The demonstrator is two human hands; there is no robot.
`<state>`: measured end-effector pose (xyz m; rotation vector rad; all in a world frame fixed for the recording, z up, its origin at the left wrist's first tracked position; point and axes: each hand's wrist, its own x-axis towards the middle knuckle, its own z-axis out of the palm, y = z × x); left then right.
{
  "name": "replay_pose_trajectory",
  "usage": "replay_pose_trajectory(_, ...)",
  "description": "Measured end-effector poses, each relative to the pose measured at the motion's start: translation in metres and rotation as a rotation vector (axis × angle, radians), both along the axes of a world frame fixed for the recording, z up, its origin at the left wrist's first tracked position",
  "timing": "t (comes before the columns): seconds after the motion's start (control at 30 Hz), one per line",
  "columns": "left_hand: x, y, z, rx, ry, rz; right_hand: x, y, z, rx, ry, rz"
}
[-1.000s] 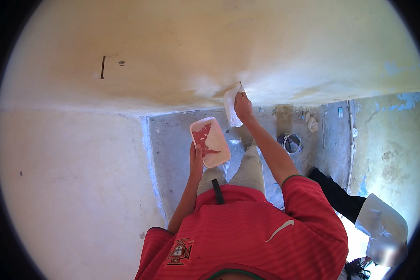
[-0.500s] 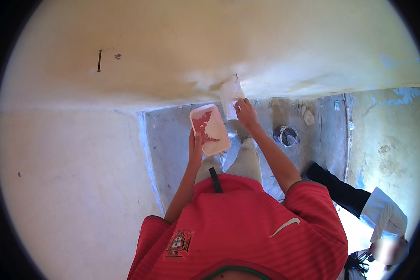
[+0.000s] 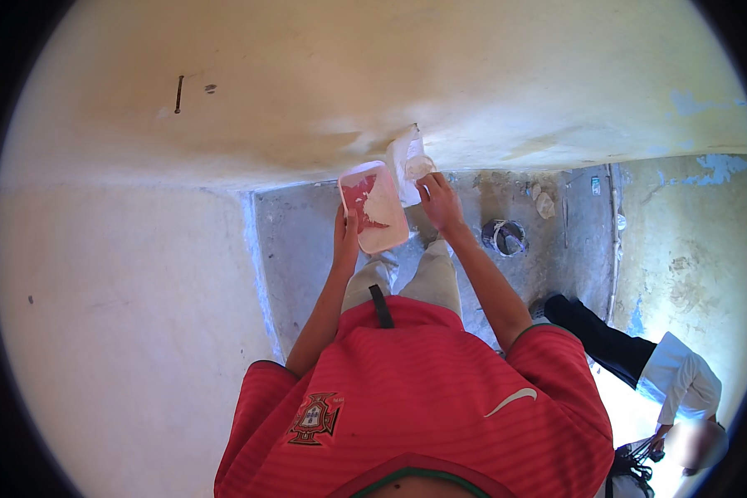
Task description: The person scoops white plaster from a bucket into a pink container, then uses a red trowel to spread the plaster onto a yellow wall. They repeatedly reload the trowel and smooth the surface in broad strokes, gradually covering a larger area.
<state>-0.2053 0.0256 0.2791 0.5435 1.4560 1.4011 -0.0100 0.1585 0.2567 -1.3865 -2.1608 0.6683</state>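
Note:
My left hand [image 3: 345, 236] grips a flat red plastic board [image 3: 373, 206] smeared with white putty, held up in front of me near the wall. My right hand [image 3: 439, 200] holds a wide putty blade [image 3: 409, 162] loaded with white paste, its tip touching the cream wall [image 3: 373, 75] just right of the board. The blade stands nearly upright against the wall. My red shirt fills the lower middle of the view.
A small bucket [image 3: 504, 237] stands on the grey concrete floor [image 3: 299, 249] to my right, with bits of debris near the wall base. Another person in dark trousers and a white top [image 3: 639, 365] is at the lower right. A nail [image 3: 178, 93] sticks out of the wall upper left.
My right hand has drawn the blade back from the wall toward the board, then raised it beside the board. The board has shifted slightly left and up.

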Motion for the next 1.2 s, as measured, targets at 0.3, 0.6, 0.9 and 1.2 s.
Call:
replay_pose_trajectory(0.3, -0.002, 0.014, 0.011, 0.022, 0.023, -0.007, 0.008, 0.018, 0.095, 0.287, 0.122, 0.077)
replay_pose_trajectory(0.6, -0.002, 0.025, 0.025, 0.083, -0.027, -0.056, -0.003, 0.031, 0.174, -0.064, 0.182, 0.493)
replay_pose_trajectory(0.9, 0.008, 0.027, 0.033, 0.113, -0.066, -0.088, -0.023, 0.049, 0.122, -0.664, 0.148, 0.561)
replay_pose_trajectory(1.2, 0.016, 0.024, 0.025, 0.118, -0.083, -0.075, -0.028, 0.059, 0.099, -1.01, 0.283, 0.472)
